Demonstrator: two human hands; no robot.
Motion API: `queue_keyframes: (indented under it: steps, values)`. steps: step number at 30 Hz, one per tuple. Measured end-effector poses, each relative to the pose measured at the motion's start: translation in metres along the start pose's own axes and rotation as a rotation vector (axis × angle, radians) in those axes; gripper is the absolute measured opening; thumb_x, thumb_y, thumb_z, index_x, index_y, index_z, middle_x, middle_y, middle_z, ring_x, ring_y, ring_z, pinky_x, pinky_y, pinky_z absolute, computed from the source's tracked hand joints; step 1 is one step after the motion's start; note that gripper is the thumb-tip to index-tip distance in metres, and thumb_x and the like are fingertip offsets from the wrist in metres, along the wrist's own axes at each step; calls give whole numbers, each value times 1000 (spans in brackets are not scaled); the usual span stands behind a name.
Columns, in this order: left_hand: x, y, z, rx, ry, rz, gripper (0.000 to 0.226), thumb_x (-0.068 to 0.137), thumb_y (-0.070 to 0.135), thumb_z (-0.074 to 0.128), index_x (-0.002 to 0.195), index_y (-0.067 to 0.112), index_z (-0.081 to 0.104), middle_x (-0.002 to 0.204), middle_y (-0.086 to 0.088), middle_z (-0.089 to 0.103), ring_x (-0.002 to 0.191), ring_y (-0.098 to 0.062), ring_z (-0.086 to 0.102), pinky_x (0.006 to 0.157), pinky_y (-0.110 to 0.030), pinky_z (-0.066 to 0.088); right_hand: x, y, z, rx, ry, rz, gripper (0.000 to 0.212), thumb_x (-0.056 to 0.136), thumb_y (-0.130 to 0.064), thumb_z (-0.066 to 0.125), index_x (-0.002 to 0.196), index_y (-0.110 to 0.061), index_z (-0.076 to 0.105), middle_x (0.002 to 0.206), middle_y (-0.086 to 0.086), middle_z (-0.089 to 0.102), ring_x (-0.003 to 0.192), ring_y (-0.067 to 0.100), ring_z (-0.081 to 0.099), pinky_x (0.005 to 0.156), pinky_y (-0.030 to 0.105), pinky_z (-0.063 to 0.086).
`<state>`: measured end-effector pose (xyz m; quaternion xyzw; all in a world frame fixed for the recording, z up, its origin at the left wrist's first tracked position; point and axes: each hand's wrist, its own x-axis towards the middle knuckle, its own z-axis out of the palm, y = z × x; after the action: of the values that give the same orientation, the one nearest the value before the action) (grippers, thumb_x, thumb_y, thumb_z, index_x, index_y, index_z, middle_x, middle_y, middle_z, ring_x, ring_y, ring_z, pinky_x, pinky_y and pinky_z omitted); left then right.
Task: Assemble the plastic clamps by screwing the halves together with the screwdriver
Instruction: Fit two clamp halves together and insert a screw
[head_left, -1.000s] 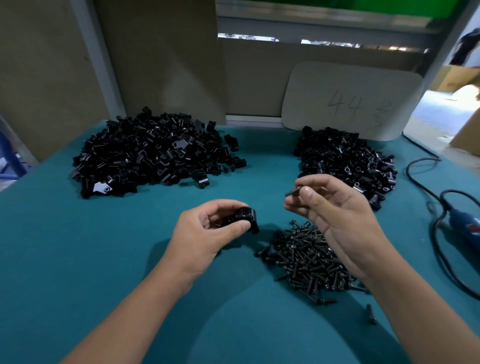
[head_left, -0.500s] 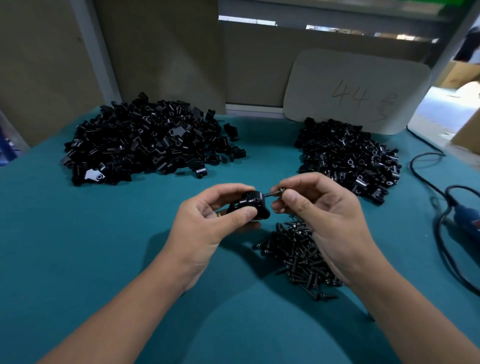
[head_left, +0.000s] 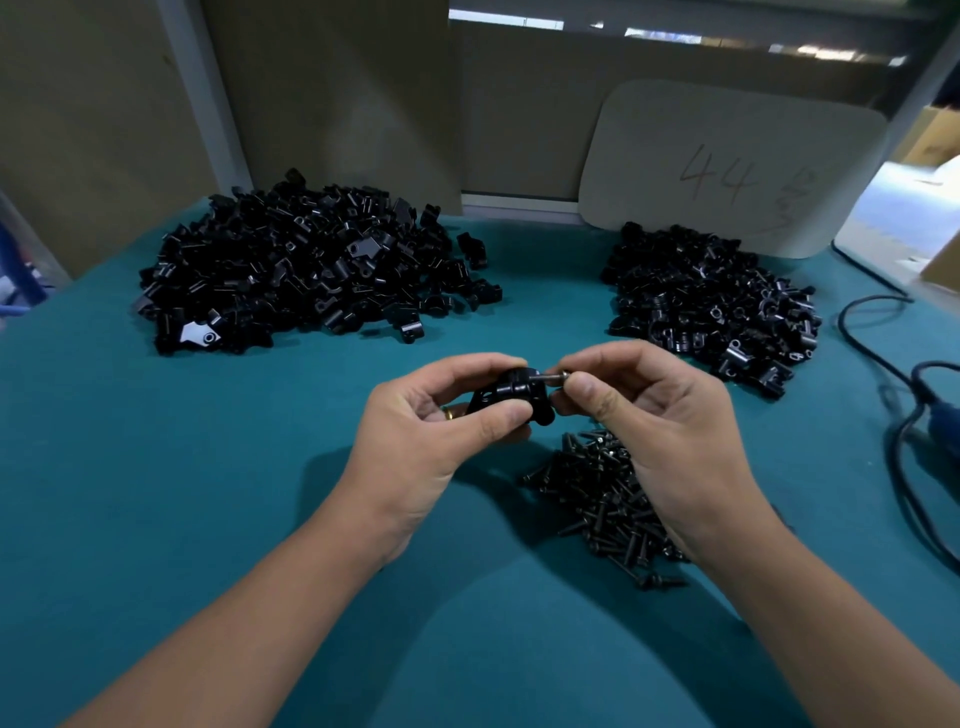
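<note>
a soft teal cloth (head_left: 156, 493) covers the table. at the back a pale card with round corners (head_left: 727, 156) leans up against the wall, and it has "44" written on it in pencil, with more marks beside that i cannot read. brown boards (head_left: 332, 93) stand behind the table with a grey post (head_left: 202, 93) between them, and a bit of something blue (head_left: 21, 275) shows at the far left edge.

A factory assembly bench: heaps of black clamp parts (head_left: 311, 265), a screw pile (head_left: 608, 499), numbered card (head_left: 727, 166).
</note>
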<state>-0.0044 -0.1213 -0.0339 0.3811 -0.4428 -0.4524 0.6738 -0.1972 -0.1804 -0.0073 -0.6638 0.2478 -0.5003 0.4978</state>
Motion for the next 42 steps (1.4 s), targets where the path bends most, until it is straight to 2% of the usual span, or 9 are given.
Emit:
queue_keyframes:
  steps: [9,13,18,22,27,30,35,39,42]
  values:
    - [-2,2,2,-7,30,-39,32,80,10,85,111,13,81,115,-15,79,97,-40,79,70,-43,67,0,4,-1,-93,2,12,12,92,-21,77,102,-27,81,91,6,78,81,17,74,81,25,60]
    - [-3,2,1,25,33,-37,28,85,1,83,110,14,82,112,-11,80,95,-38,80,68,-40,67,0,6,-1,-147,3,17,12,91,-23,78,101,-28,80,91,4,79,81,17,75,80,23,59]
    - [-4,0,1,146,55,-16,32,84,-1,85,109,19,83,107,-5,82,93,-30,80,72,-36,67,-1,6,0,-205,6,0,12,92,-24,77,101,-32,80,92,1,79,84,16,75,80,21,58]
    - [-3,-1,1,203,72,-5,33,83,3,88,110,22,84,105,-3,82,94,-34,79,81,-40,67,-4,9,6,-184,27,40,11,94,-22,77,100,-30,80,90,3,78,84,16,74,80,21,57]
    - [-1,0,2,149,75,-30,33,81,-1,86,110,14,82,104,-6,82,97,-28,79,82,-34,65,-7,7,12,-148,58,61,10,94,-20,77,99,-27,80,93,0,79,87,13,74,82,21,57]
    - [0,1,0,119,76,-41,34,77,-2,87,108,11,82,104,-8,82,97,-29,79,82,-32,65,-9,4,13,-290,55,41,15,97,-19,77,97,-33,79,91,-9,78,84,7,72,77,18,56]
    - [0,1,-1,148,92,-23,33,78,1,89,106,16,83,104,-6,82,101,-28,78,91,-40,64,-11,-1,14,-399,13,9,20,96,-20,77,102,-39,75,96,-14,78,93,12,76,85,28,62]
    - [0,2,-1,172,73,-13,35,78,1,88,109,15,82,107,-4,82,103,-22,78,98,-41,61,-12,0,15,-450,36,-10,19,95,-20,79,103,-37,75,98,-14,77,96,14,75,88,43,62]
    - [0,2,-1,183,60,0,36,77,-1,88,111,11,80,108,-4,82,107,-24,78,99,-40,61,-13,2,16,-474,49,-23,14,97,-22,76,104,-34,74,100,-13,76,98,14,73,87,37,60]
